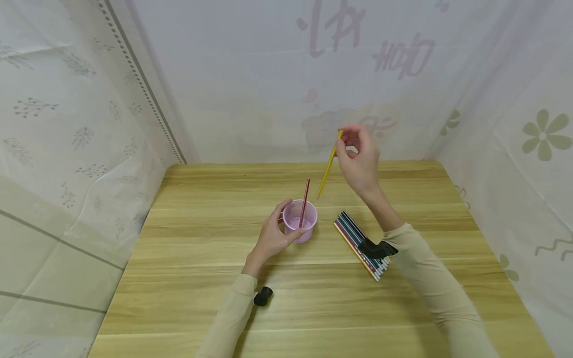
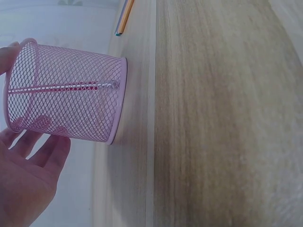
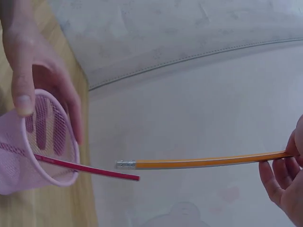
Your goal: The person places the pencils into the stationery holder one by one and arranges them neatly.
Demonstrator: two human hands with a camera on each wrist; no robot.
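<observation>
Head: grips pink mesh pen cup with left hand, curled partway open around left side, thumb over near rim. Upright on table, with red pencil leaning inside, sticking out past rim. Pinches yellow pencil near upper end with right hand, nearly closed; eraser end down, apart from cup. Right of cup, on table: pencil pile, partly hidden by black wrist mount.

Left wrist: shows red pencil's metal end through mesh, near cup base. Could tip cup, likely, if left grip slackened during a knock.

Right wrist: shows yellow pencil's eraser end near red pencil's blunt top. Pinched so far back, could swing and clip red pencil or rim. Could also scatter pile by dropping right wrist.
</observation>
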